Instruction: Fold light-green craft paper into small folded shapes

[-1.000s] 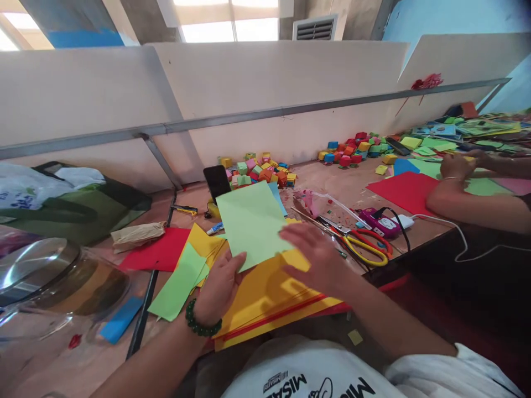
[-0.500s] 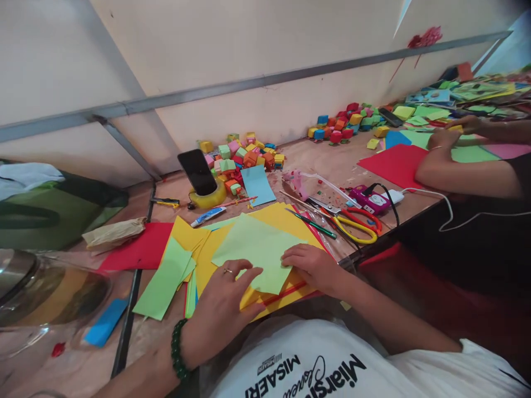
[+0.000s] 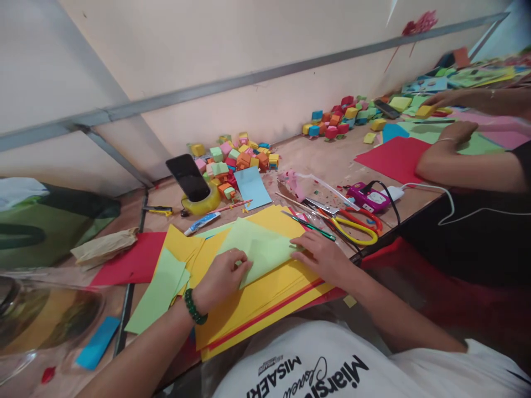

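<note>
A light green sheet of paper [image 3: 262, 251] lies on a stack of yellow sheets [image 3: 265, 301], its near side folded up into a straight lower edge. My left hand [image 3: 224, 276], with a green bead bracelet [image 3: 194, 307], grips the sheet's left end with curled fingers. At the opposite end, my right hand [image 3: 319, 254] pinches the right corner between thumb and fingers. Just beyond the right hand are a green pen [image 3: 311, 226] and scissors [image 3: 352, 224] with yellow and orange handles.
Small paper cubes [image 3: 232, 160] are heaped behind, near a phone [image 3: 188, 177] on a tape roll [image 3: 203, 203]. A glass pot [image 3: 45, 320] stands left. A purple power adapter [image 3: 369, 198] sits right, with a co-worker's arms [image 3: 468, 157] beyond it.
The green sheet's near corner has been folded upward, away from me. My left hand has moved up and its fingers have closed at the sheet's left end.
</note>
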`<control>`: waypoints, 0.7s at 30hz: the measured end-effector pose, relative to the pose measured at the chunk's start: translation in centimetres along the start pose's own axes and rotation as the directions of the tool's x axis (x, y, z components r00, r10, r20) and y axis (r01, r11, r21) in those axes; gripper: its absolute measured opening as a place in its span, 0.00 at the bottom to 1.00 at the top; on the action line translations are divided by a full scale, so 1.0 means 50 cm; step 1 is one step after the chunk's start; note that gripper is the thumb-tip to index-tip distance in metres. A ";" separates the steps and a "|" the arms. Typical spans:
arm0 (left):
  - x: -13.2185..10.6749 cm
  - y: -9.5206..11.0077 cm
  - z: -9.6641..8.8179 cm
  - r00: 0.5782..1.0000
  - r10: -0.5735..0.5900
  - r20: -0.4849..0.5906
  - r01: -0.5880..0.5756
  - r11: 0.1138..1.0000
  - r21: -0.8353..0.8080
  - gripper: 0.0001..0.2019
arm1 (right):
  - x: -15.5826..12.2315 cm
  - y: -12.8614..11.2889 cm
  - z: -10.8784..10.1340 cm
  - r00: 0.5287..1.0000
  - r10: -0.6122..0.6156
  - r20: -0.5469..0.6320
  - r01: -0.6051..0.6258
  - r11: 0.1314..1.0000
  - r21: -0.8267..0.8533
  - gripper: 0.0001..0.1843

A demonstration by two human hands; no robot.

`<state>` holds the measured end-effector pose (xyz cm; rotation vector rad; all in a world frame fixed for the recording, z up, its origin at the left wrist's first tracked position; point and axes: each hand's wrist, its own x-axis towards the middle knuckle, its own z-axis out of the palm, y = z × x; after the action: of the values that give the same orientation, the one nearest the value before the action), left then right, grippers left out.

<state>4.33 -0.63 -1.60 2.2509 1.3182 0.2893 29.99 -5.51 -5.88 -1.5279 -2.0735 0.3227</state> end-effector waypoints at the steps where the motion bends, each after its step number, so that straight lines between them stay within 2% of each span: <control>1: 0.006 -0.003 -0.001 1.000 -0.026 0.004 0.026 1.000 -0.003 0.11 | 0.005 0.004 -0.002 0.999 0.033 -0.008 -0.033 0.999 -0.036 0.13; 6: 0.017 -0.006 0.001 0.998 -0.059 0.017 0.059 0.998 -0.038 0.12 | 0.020 0.013 -0.010 0.996 0.089 -0.020 -0.091 0.989 -0.119 0.16; 13: 0.015 -0.008 0.013 0.999 -0.054 0.006 0.054 0.989 -0.141 0.11 | 0.026 0.025 -0.016 0.998 0.062 0.024 -0.062 0.998 0.020 0.15; 18: 0.012 -0.005 0.011 0.998 -0.042 -0.036 0.035 0.984 -0.172 0.13 | 0.029 0.028 -0.021 0.996 0.066 0.061 -0.070 0.996 0.062 0.28; 21: 0.012 -0.004 0.009 0.997 -0.044 -0.057 0.032 0.981 -0.191 0.13 | 0.030 0.025 -0.023 0.998 0.034 0.050 -0.038 0.996 0.077 0.19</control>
<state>4.67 -0.21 -2.12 2.0703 1.3049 0.4533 31.32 -3.84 -5.11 -1.5266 -2.0477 0.4525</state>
